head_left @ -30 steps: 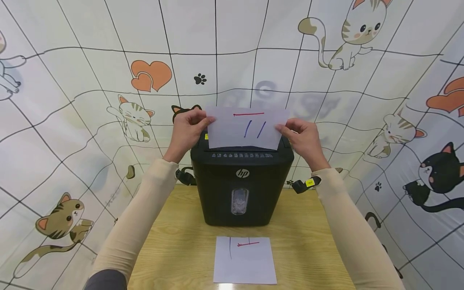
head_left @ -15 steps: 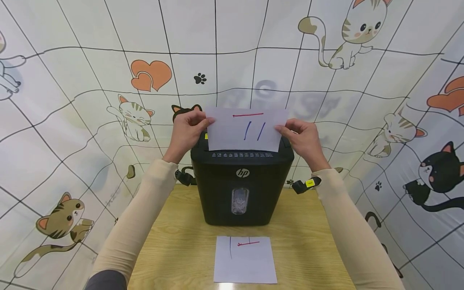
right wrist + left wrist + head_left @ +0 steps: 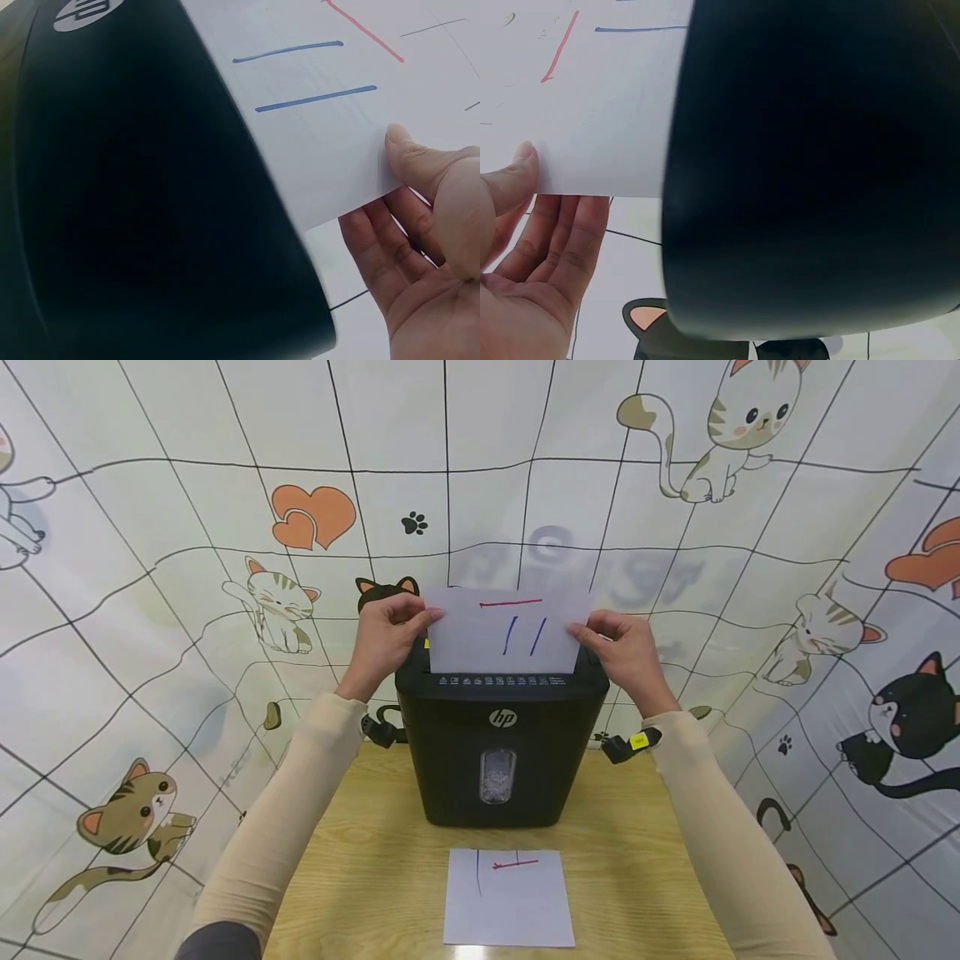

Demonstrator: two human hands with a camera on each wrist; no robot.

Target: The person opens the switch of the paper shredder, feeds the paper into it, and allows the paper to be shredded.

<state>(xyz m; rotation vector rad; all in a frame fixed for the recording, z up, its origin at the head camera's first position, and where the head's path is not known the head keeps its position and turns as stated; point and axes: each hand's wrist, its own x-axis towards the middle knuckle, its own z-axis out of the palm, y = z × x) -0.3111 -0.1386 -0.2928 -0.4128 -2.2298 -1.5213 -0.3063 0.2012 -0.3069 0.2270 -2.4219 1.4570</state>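
Observation:
A white sheet of paper (image 3: 468, 631) with one red line and two blue lines stands upright at the top of a black HP paper shredder (image 3: 450, 760). My left hand (image 3: 386, 635) pinches its left edge between thumb and fingers, and my right hand (image 3: 626, 647) pinches the right edge the same way. The sheet's lower edge meets the shredder's top just behind the row of icons; the slot itself is hidden. In the left wrist view, the left thumb lies on the front of the paper (image 3: 607, 112) with the fingers behind. The right wrist view has the right hand (image 3: 427, 225) holding likewise.
On the wooden table (image 3: 360, 843) before the shredder lies another white paper (image 3: 510, 910) with red and dark lines. Shreds show through the shredder's window (image 3: 497, 777). A cat-printed sheet wall (image 3: 480, 427) surrounds the table at the back and sides.
The held paper has moved slightly down, its lower edge now level with the shredder's top by the icons. Both hands keep their pinch and have lowered a little with it.

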